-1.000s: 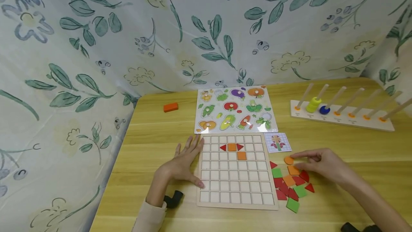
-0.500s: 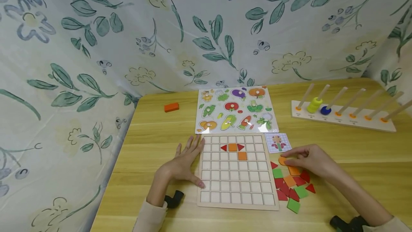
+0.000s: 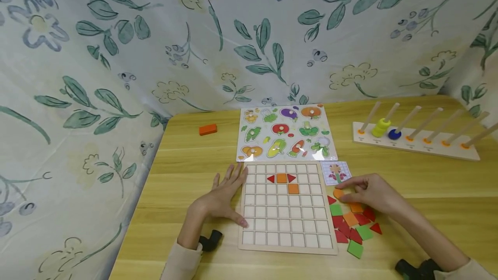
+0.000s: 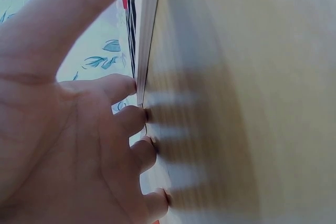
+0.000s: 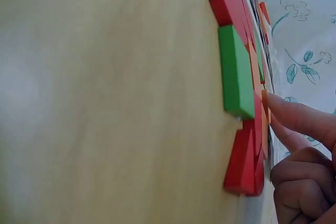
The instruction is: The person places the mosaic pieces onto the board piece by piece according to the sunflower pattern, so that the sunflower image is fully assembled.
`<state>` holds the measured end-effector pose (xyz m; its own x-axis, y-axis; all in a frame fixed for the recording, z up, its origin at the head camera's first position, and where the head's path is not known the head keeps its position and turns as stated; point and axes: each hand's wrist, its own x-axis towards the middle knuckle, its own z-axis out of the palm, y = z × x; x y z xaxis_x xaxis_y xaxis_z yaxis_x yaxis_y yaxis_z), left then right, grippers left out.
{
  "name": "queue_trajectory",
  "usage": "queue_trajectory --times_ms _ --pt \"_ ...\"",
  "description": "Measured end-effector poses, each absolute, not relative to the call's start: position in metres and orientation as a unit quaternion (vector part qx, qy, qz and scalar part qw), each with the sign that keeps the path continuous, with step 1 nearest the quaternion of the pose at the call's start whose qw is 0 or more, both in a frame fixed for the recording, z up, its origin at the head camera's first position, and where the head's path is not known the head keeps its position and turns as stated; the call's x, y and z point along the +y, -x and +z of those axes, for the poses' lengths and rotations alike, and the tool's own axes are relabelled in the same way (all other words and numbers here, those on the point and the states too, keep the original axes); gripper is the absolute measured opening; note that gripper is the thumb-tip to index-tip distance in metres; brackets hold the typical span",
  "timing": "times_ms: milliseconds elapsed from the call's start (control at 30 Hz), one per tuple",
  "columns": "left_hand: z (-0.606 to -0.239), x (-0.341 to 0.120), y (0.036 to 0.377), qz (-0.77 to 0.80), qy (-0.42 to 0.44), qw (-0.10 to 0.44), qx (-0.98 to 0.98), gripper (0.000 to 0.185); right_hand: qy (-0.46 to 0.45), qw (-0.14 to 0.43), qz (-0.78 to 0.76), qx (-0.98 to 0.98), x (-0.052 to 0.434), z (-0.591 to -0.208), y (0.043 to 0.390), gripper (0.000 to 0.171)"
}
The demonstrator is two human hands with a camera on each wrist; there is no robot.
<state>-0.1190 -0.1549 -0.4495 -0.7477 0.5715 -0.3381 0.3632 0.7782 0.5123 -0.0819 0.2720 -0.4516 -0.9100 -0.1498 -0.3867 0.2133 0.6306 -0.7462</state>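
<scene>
My left hand (image 3: 221,200) lies with fingers spread at the left edge of a wooden grid board (image 3: 265,201). Its thumb and fingertips touch the frame, as the left wrist view also shows. On the grid sit two orange squares (image 3: 293,189) and two red triangles (image 3: 271,179). Right of the board, my right hand (image 3: 369,191) pinches an orange disc (image 3: 338,193) between thumb and index finger, and its other fingers are curled. Below the disc lies a loose pile of red pieces (image 3: 343,229), green squares (image 3: 355,249) and orange squares (image 3: 350,218).
A small pattern card (image 3: 328,179) lies by the board's upper right corner. Behind the board is a vegetable knob puzzle (image 3: 266,133). A peg counting stand (image 3: 418,146) occupies the back right, and an orange block (image 3: 208,129) the back left. A floral cloth (image 3: 218,55) hangs behind the table.
The right hand has taken the orange disc between thumb and index finger and moved it left and slightly off the pile, toward the board. The left hand stays in place.
</scene>
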Motion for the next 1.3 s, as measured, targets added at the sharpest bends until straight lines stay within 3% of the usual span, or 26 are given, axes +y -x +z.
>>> queue_trajectory --times_ms 400,800,967,1300 --pt "-0.449 -0.155 0.119 0.209 -0.257 0.244 0.911 0.147 -0.017 0.225 -0.425 0.877 0.269 -0.452 0.084 0.045" --pt "-0.448 -0.154 0.119 0.212 -0.257 0.242 0.911 0.146 0.044 0.155 -0.365 0.917 0.253 -0.444 0.082 0.033" --pt "-0.448 -0.154 0.119 0.212 -0.255 0.242 0.912 0.146 0.067 0.141 -0.391 0.907 0.23 -0.434 0.089 0.028" --pt "-0.448 -0.154 0.119 0.216 -0.256 0.243 0.91 0.147 0.07 0.174 -0.45 0.873 0.168 -0.442 0.11 0.024"
